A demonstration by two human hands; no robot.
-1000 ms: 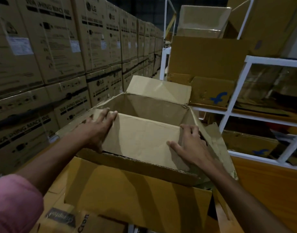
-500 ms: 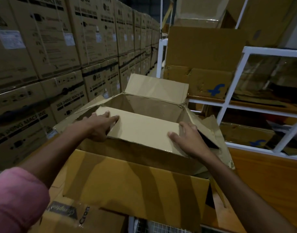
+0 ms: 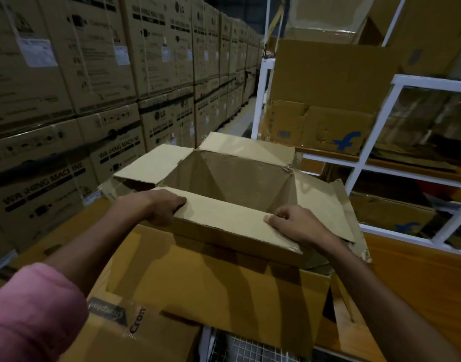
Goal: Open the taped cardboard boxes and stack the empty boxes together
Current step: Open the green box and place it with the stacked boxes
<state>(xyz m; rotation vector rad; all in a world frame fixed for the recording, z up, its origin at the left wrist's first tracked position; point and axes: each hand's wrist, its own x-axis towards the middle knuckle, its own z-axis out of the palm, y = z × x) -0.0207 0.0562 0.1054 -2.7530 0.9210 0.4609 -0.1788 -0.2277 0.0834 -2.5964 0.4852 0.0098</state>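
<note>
Open cardboard box (image 3: 232,178) is sitting in front of the person, on top of a larger flattened carton (image 3: 211,283). Left hand (image 3: 156,207) is gripping the left end of the near flap (image 3: 224,218), fingers curled over its edge. Right hand (image 3: 294,224) is holding the right end, thumb on top; its fingers are probably tucked under. White rack (image 3: 365,152) is standing to the right.

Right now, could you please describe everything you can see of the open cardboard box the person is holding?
The open box is plain, worn brown cardboard, upright, its inside empty as far as visible. Four flaps are unfolded; the near flap is gripped by the left hand and right hand. It sits in a larger carton.
</note>
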